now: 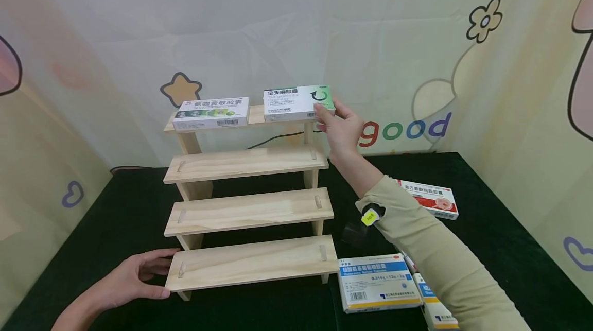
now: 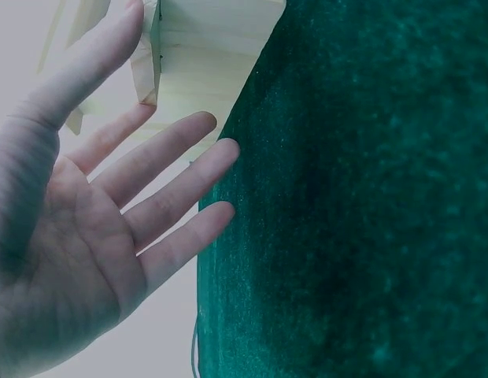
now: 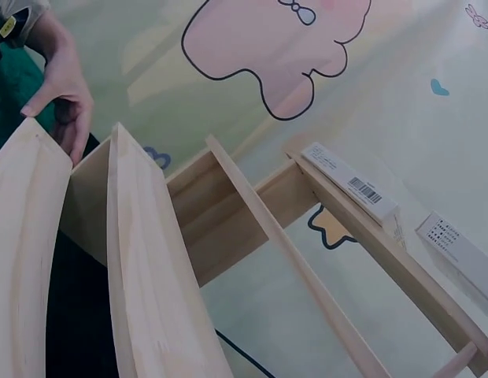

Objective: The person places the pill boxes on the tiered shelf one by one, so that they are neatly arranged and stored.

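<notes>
A four-tier wooden step rack [image 1: 245, 212] stands on the dark green cloth. At the right end of its top tier my right hand [image 1: 343, 127] pinches a white-and-green medicine box [image 1: 292, 103], thumb in front, fingers behind and partly hidden. Left of it on that tier lies another white-and-green medicine box [image 1: 212, 113]; both boxes [image 3: 350, 185] also show in the right wrist view. My left hand [image 1: 127, 279] is at the left end of the lowest tier, thumb and index finger touching its corners. In the left wrist view that hand [image 2: 79, 236] has straight, spread fingers.
Right of the rack lie a blue-and-white medicine box [image 1: 380, 284] and a similar box [image 1: 435, 302], partly under my right forearm. A red-and-white box [image 1: 433, 199] lies farther back. A printed curtain [image 1: 296, 37] hangs behind; a dark cable [image 1: 278, 138] runs behind the rack.
</notes>
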Tool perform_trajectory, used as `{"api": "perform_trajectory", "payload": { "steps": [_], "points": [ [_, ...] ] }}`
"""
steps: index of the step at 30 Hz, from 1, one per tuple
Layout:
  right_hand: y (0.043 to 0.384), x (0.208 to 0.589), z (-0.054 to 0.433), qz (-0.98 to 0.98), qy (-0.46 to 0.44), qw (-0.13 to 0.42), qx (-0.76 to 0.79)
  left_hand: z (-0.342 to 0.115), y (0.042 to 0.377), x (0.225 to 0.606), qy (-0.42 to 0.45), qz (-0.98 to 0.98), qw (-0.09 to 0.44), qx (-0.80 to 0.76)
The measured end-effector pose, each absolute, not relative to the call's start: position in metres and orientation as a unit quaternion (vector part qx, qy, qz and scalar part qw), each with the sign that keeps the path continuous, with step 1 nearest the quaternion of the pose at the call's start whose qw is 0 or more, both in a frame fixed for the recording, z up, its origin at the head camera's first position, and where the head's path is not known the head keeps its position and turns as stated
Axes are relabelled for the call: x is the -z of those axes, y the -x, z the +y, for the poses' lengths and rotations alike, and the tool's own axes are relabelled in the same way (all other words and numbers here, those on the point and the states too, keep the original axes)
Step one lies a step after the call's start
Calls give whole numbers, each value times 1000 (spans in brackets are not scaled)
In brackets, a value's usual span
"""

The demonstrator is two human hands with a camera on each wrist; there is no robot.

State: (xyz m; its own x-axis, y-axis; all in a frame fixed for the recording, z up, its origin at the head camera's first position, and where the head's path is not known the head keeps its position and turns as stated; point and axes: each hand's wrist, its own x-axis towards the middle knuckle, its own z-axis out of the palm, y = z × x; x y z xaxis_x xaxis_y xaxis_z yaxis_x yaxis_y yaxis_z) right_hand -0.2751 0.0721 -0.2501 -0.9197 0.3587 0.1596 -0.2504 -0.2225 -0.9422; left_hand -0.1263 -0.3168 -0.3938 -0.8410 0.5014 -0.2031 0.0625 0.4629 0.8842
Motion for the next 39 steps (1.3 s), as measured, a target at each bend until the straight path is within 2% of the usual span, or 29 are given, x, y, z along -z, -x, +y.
{"api": "perform_trajectory", "payload": {
  "steps": [12,23,39],
  "points": [
    [285,260,64,-597,48,196,-776,-318,125,394,-179,823,221,-492],
    [277,257,56,-629,61,185,-752,-318,125,395,-173,824,221,-492],
    [279,259,52,-642,52,202,-738,-317,126,396,-168,829,219,-487]
  ]
}}
